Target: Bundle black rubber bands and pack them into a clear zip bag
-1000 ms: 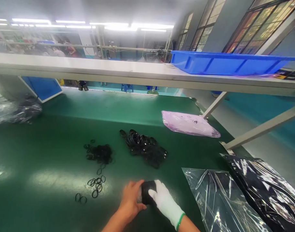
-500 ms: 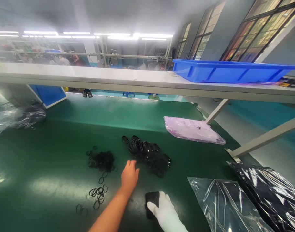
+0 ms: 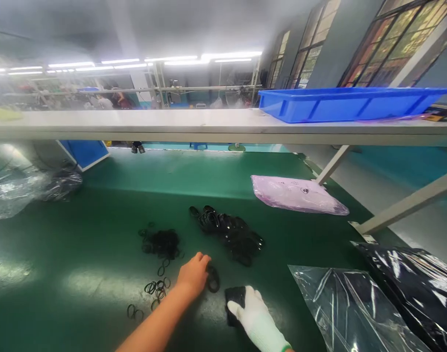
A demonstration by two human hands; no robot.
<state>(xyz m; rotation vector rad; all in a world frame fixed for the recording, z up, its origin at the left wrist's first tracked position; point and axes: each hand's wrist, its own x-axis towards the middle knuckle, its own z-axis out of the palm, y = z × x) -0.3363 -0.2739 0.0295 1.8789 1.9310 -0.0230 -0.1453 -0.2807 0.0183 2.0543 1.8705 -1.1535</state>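
Head view: left hand, bare, has its fingers curled around the near edge of a black ring bundle; looks like a pinch, fingertips partly hidden. Bundle sits just above or on the table, can't tell which, between the left hand and the black stack. Right hand, white glove, grips that stack from its right side, thumb across the near face, fingers over the far side. Stack looks like many thin rings packed together; can't confirm a core inside.

Source-type material: large ring pile beyond both hands, small ring pile further left, loose rings near the left forearm.

Handling, my read: light, thin-walled, probably springy rubber or plastic. Not fragile, but single rings likely flex and go oval if squeezed across the diameter. Shiny highlights on the large pile suggest smooth surfaces, so adjacent rings may slide and fan out. Piled ones could tangle.

Grip: take a bundle at the rim, thumb inside and fingers outside, light pinch. Hold the stack across its full length so end rings don't shed; gloved palm should help friction.
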